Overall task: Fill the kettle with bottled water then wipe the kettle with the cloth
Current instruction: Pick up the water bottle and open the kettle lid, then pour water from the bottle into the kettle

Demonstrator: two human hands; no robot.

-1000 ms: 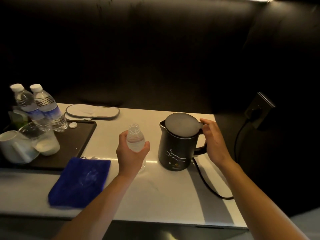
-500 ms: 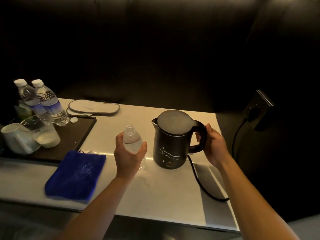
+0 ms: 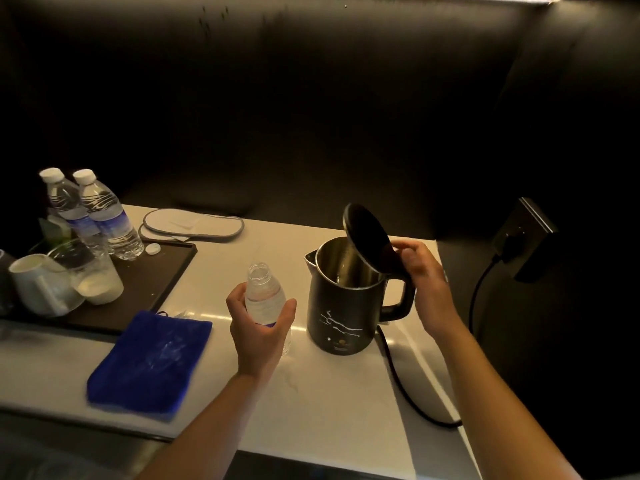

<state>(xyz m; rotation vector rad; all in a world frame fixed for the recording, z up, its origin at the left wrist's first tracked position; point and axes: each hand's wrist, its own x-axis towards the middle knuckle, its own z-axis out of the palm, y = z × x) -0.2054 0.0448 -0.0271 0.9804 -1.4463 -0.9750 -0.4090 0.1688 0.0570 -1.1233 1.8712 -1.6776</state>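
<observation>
The kettle [image 3: 343, 306] lid [image 3: 367, 237], shut before, now stands open under the right hand [image 3: 420, 275] fingertips; the left hand [image 3: 259, 327] still grips the uncapped bottle [image 3: 265, 296].

Your left hand [image 3: 261, 327] wraps an uncapped water bottle [image 3: 265, 297], upright, just left of the kettle [image 3: 341, 306]. The kettle stands on the pale desk [image 3: 346, 403], its lid [image 3: 369, 237] swung up and tilted back, steel interior showing. Your right hand [image 3: 424, 282] sits at the lid's hinge side above the handle [image 3: 398, 299], thumb against the lid edge. A black cord [image 3: 401, 386] runs from the kettle base across the desk. Blue cloth [image 3: 150, 362] lies flat at front left. On a dark tray [image 3: 156, 282]: two capped bottles [image 3: 93, 216], a loose white cap [image 3: 152, 249], a cup [image 3: 41, 289], and a glass [image 3: 86, 271].
</observation>
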